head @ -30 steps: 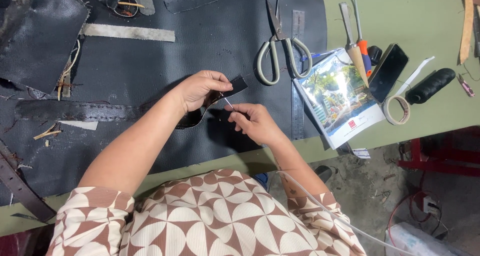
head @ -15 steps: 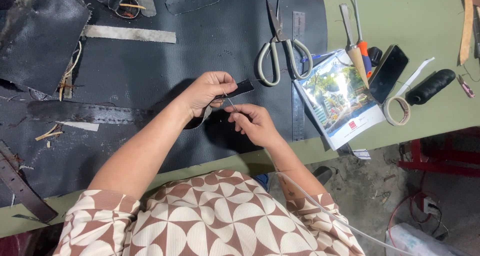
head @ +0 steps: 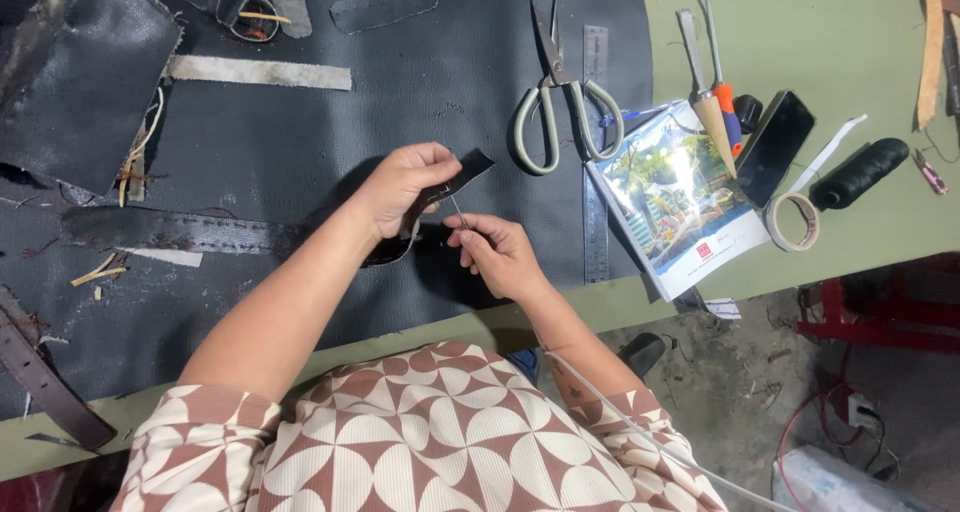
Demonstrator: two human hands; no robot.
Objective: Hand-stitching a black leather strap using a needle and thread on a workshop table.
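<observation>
Hands at work over a green bench: left hand [head: 408,184] pinched a narrow black leather strip [head: 462,175], thumb and fingers closed around its middle, one end sticking up toward the scissors [head: 562,102]. Right hand [head: 497,255] gripped a thin needle [head: 457,210] between thumb and forefinger, tip angled up at the strip's underside. Held just above a large sheet of dark leather [head: 400,72] (strip itself clear of the sheet, as far as could be told). Best done, by the look of it, with the strip kept taut and steady near the entry point, needle kept square to the leather, left fingertips kept out of its path. Both forearms reached in from below, left arm stretched diagonally across the sheet, right wrist bent inward and low, hands nearly touching. Thread could not be made out. Booklet [head: 680,197], awls [head: 705,92] and tape roll [head: 790,222] lay well apart to the right.
</observation>
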